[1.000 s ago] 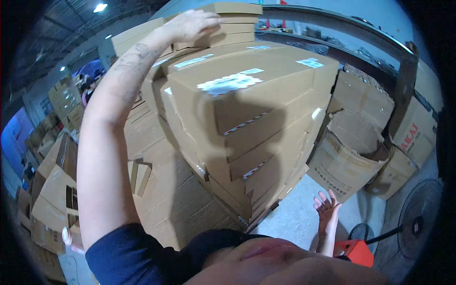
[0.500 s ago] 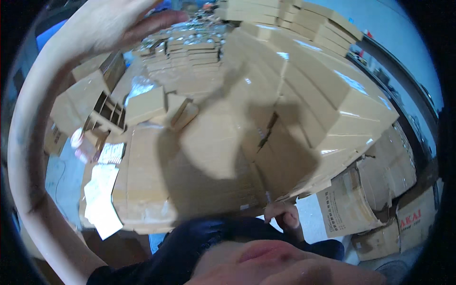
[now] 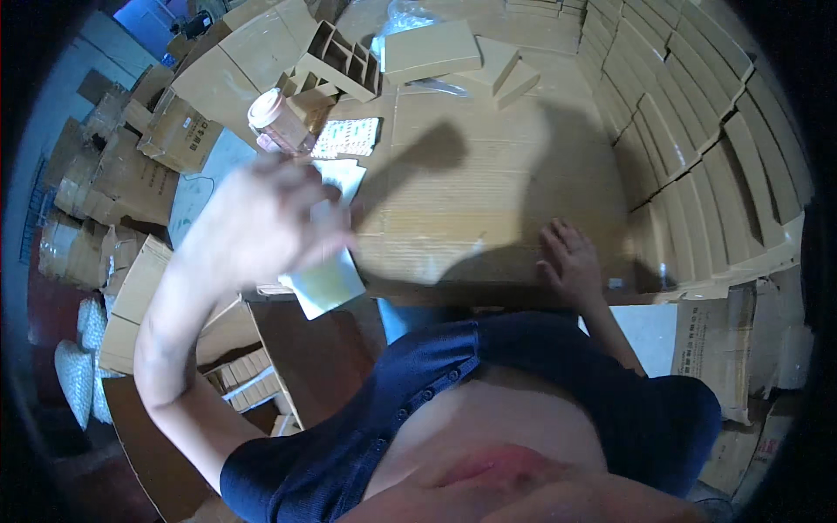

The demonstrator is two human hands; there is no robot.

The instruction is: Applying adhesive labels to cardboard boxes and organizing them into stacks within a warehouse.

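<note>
My left hand [image 3: 270, 213] is raised in front of the table's left side, its fingers bent and smeared by motion. Whether it holds anything cannot be made out. Behind it, partly covered, lie white paper sheets [image 3: 328, 290] that overhang the table's near edge. Just beyond stand a pink lidded bottle [image 3: 281, 122] and a sheet with rows of small marks [image 3: 347, 137]. My right hand [image 3: 573, 261] rests on the cardboard-covered tabletop [image 3: 471, 218] by its near edge, fingers extended and nothing visible in it.
Stacked flat cardboard boxes [image 3: 697, 148] line the table's right side. Toward the back lie a closed carton [image 3: 432, 50], a divided cardboard tray [image 3: 342, 61] and clear plastic wrap [image 3: 408, 16]. An open carton [image 3: 248, 375] stands left of me; bubble-wrap rolls [image 3: 74, 379] are farther left.
My left hand has come down from high at the upper left to above the papers. My right hand has moved forward from my body onto the table edge. The view has shifted left.
</note>
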